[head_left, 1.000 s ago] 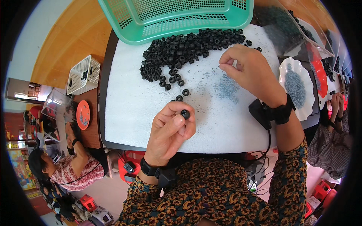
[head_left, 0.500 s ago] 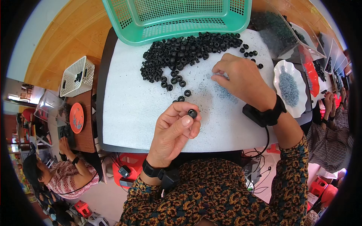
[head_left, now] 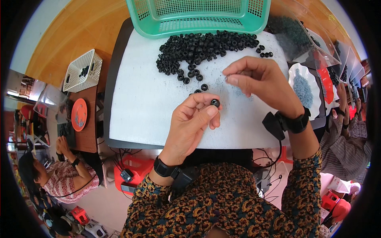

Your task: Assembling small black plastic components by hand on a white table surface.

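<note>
My left hand (head_left: 193,121) pinches a round black bead-like part (head_left: 215,102) with a hole in its top, between thumb and forefinger. To its right, my right hand (head_left: 262,79) is raised over the white sheet, thumb and forefinger close together on something tiny that I cannot make out. Beneath its fingers lie scattered small blue-grey pieces (head_left: 238,90). Beyond both hands spreads a heap of black round parts (head_left: 198,49), with several loose ones (head_left: 197,77) at its near side.
A green basket (head_left: 198,29) stands at the far edge of the white sheet (head_left: 137,107). On the right are a white scalloped dish (head_left: 295,73) of blue-grey pieces and a clear box (head_left: 325,57). A white basket (head_left: 79,85) and an orange plate (head_left: 79,109) are left; co-workers sit on both sides.
My right hand has lifted off the small blue-grey pieces, its fingertips pinched. My left hand keeps hold of the black part. The whole view has shifted slightly.
</note>
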A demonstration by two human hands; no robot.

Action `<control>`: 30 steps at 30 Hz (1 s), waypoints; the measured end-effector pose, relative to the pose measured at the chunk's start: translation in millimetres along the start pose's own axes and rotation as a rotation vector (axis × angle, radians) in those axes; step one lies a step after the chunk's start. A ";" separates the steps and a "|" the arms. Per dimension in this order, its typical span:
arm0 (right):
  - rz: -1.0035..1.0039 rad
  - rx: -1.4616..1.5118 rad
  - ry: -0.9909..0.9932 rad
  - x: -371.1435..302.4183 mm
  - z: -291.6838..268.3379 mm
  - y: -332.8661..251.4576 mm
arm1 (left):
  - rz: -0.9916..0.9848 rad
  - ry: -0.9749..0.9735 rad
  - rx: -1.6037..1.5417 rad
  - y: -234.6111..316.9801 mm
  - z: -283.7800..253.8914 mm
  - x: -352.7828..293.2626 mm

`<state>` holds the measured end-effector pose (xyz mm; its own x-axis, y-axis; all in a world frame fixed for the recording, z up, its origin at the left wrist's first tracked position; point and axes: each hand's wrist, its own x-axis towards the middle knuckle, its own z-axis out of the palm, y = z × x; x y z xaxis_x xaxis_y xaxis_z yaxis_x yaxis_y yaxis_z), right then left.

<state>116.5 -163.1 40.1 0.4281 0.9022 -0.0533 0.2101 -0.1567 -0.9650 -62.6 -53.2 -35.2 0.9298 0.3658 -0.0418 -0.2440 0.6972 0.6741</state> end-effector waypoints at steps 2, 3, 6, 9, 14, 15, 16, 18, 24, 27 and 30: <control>0.021 0.027 -0.069 -8.6 5.0 -6.6 | 0.039 -0.014 0.105 -2.4 0.1 0.2; 0.003 0.048 -0.102 -11.1 7.3 -6.6 | 0.040 -0.013 0.105 -2.7 1.6 0.7; -0.044 0.061 -0.146 -13.9 9.0 1.2 | 0.076 0.005 0.172 -3.6 4.2 1.6; -0.048 0.056 -0.158 -14.9 10.0 8.1 | 0.089 0.015 0.183 -6.2 4.0 2.3; -0.203 -0.206 -0.113 -18.7 7.6 4.2 | 0.123 0.067 0.341 -10.2 6.1 3.7; -0.202 -0.206 -0.113 -19.3 7.3 2.9 | 0.123 0.068 0.341 -10.5 6.2 3.8; -0.205 -0.222 -0.094 -20.0 7.0 1.7 | 0.116 0.071 0.342 -10.5 6.6 3.9; -0.208 -0.239 -0.075 -19.6 5.5 0.0 | 0.110 0.074 0.342 -10.2 6.8 4.1; -0.164 -0.335 0.139 5.9 -19.8 14.6 | -0.032 -0.067 0.459 0.0 11.9 -4.8; -0.224 -0.694 0.184 19.6 -34.8 26.3 | 0.052 -0.274 0.659 -5.0 8.5 -4.4; -0.227 -0.892 0.169 29.2 -40.4 35.5 | 0.056 -0.252 0.631 -5.6 8.7 -5.3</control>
<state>171.9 -158.6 14.6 0.4018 0.8895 0.2178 0.8711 -0.2978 -0.3906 -63.8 -64.4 -32.3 0.9750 0.1825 0.1271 -0.1571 0.1607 0.9744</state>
